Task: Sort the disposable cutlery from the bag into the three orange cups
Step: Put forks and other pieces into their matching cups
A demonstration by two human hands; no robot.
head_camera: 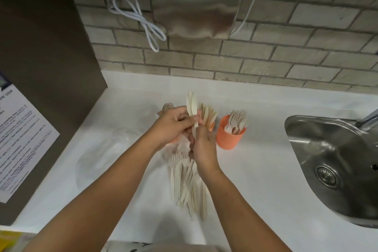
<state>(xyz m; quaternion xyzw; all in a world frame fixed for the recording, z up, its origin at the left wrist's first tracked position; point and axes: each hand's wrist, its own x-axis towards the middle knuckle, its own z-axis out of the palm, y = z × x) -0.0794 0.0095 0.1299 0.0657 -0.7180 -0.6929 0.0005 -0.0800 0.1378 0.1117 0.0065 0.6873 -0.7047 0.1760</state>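
1. Grip: the left hand (pixel 173 124) pinches the knives (pixel 191 102) between thumb and fingertips. The right hand (pixel 203 149) curls round their lower ends, just nearer.
2. Position: the bundle is held above the counter, in front of the middle cup (pixel 212 127).
3. Axis: the long axis is almost upright, with blade tips far and up and handles near and down.
4. Risk: the thin, smooth knives may fan apart and slip onto the unsorted pile (pixel 188 182), or a hand may knock over the light fork cup (pixel 229 139) to the right.

On the white printed paper notice (pixel 22 139), well left of the fingers (pixel 189 118) of the left hand (pixel 173 124), only the heading word "use" can be read; the smaller lines are blurred.
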